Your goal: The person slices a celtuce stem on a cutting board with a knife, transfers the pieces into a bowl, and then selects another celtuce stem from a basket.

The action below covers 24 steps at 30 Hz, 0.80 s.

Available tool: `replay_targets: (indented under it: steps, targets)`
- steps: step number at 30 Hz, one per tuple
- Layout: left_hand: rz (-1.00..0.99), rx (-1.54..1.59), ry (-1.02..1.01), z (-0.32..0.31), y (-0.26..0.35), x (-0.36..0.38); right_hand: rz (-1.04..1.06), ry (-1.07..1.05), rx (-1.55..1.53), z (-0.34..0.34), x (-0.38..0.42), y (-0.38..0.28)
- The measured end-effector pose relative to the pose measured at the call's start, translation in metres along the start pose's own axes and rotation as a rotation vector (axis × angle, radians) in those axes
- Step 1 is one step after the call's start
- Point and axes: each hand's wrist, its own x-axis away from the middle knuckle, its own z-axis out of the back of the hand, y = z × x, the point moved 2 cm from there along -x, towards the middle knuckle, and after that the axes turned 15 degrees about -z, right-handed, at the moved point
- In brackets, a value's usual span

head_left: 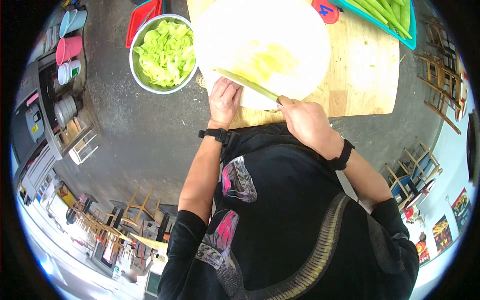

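at the near edge of the white board (215,40), the right hand (307,125) grips the knife (247,84) — slanting to the left hand (225,100). can't tell what that one holds.

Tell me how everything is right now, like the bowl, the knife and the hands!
Steel bowl: heaped with green slices
Knife: gripped by the right hand
Left hand: fingers curled, near the blade
Round white board: pale green pieces on top
Teal basket: holding long green vegetables
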Motion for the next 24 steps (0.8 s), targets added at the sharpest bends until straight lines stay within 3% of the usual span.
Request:
replay_targets:
  steps: [24]
  targets:
    - [0.018, -0.013, 0.014, 0.0022, 0.0017, -0.0022, 0.036, 0.043, -0.015, 0.0023, 0.0024, 0.0078]
